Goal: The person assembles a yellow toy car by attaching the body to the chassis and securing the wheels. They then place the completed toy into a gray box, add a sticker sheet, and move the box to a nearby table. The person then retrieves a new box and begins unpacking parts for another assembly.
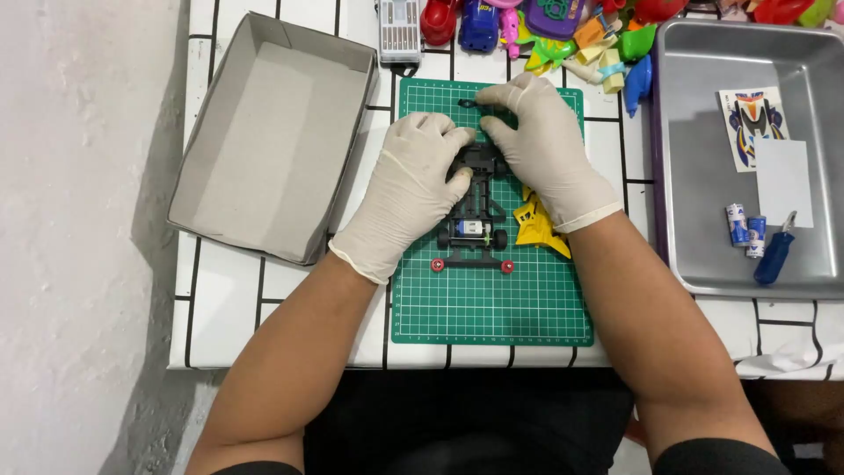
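Nearest the table's front edge lies a green cutting mat (492, 299), its near half bare. Further in on the mat sits a black toy car chassis (475, 220), with two red rollers (507, 266) at its near end and a small motor just behind them. A yellow part (536, 224) lies touching the chassis on its right. The left hand (409, 189), gloved white, rests curled on the chassis's far left side, fingers closed against it. The right hand (541, 145), also gloved, bends over the chassis's far end, fingertips pinched together there; what they pinch I cannot tell. A small black piece (466, 103) lies just beyond them on the mat. At the left edge stands an empty grey box (272, 141). Along the right edge sits a metal tray (703, 158) holding a sticker sheet (754, 123), batteries (745, 227) and a blue screwdriver (774, 255). Coloured toys (563, 35) crowd the far edge.
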